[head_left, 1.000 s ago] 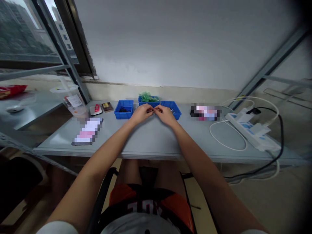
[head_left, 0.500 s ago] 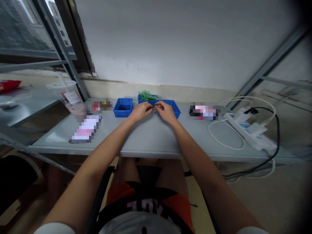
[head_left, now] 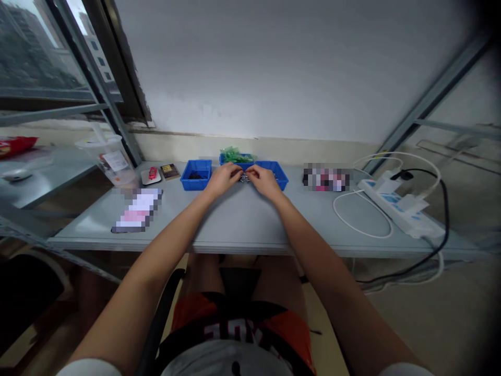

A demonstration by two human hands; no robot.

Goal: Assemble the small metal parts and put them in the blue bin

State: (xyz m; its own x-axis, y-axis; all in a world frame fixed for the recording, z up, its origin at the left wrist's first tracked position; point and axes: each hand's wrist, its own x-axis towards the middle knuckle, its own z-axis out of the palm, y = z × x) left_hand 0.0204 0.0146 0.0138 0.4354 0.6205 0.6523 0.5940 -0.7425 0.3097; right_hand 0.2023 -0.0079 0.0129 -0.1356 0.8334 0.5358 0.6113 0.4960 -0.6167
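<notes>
My left hand (head_left: 224, 178) and my right hand (head_left: 265, 180) meet fingertip to fingertip above the grey tabletop (head_left: 242, 219). Both are closed in a pinch; whatever they hold is too small to name. Small shiny metal pieces (head_left: 245, 178) lie just under the fingertips. Left of my left hand is a blue bin (head_left: 190, 184) with dark small parts inside. Behind the hands, another blue bin (head_left: 247, 166) is heaped with green plastic pieces (head_left: 234, 155). A third blue bin (head_left: 282, 183) stands beside my right hand, which partly covers it.
At the left are a lidded plastic cup (head_left: 115, 162), a blurred phone (head_left: 139, 209), a red item on a white dish (head_left: 152, 175) and a small dark box (head_left: 169, 171). A blurred dark object (head_left: 325, 179) lies right, near a power strip (head_left: 407, 214) with cables.
Both hands stay over the metal pieces, with only slight finger movement. The view has shifted a little.
</notes>
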